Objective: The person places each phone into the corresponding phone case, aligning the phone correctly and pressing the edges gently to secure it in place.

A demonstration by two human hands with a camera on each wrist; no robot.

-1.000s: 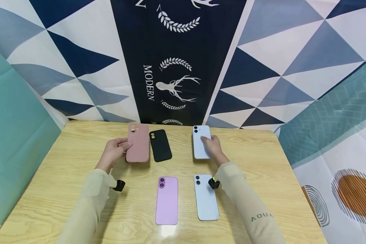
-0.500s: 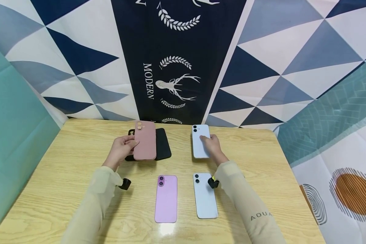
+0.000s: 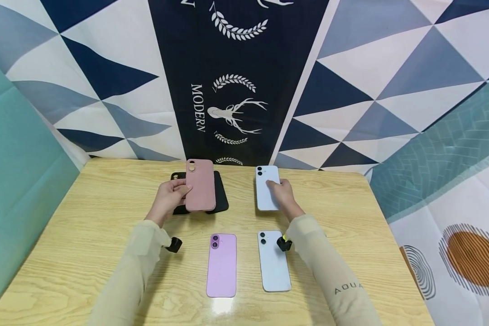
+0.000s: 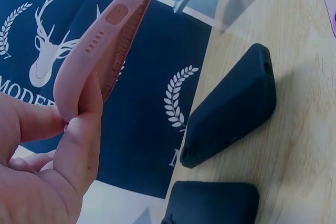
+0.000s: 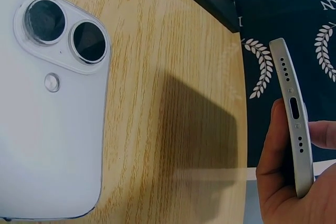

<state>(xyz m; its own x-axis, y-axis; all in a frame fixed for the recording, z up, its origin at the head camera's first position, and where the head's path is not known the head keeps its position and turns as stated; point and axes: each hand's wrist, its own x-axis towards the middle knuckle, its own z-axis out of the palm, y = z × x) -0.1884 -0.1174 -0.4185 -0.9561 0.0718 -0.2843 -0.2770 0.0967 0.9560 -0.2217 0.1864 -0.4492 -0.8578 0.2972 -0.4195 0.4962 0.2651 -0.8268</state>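
Note:
My left hand (image 3: 168,201) pinches a pink phone case (image 3: 201,185) by its left edge, with the camera cutout toward the wall. In the left wrist view the case (image 4: 79,77) is hollow and raised off the table. Below it lie two black phone cases, one (image 3: 221,194) showing on the right and the other (image 3: 180,209) on the left, both partly covered from above. My right hand (image 3: 284,195) grips a pale blue phone (image 3: 267,192), thumb on its back. The right wrist view shows that phone's port edge (image 5: 287,85), held above the table.
Nearer on the wooden table (image 3: 85,226) lie a lilac phone (image 3: 222,267) and a second pale blue phone (image 3: 275,267), both backs up. A patterned cloth wall (image 3: 232,90) stands along the table's far edge. Teal cloth (image 3: 20,181) hangs at the left.
My left hand has carried the pink case rightward across the black cases, so the left one now shows partly. My right hand and its phone have hardly moved.

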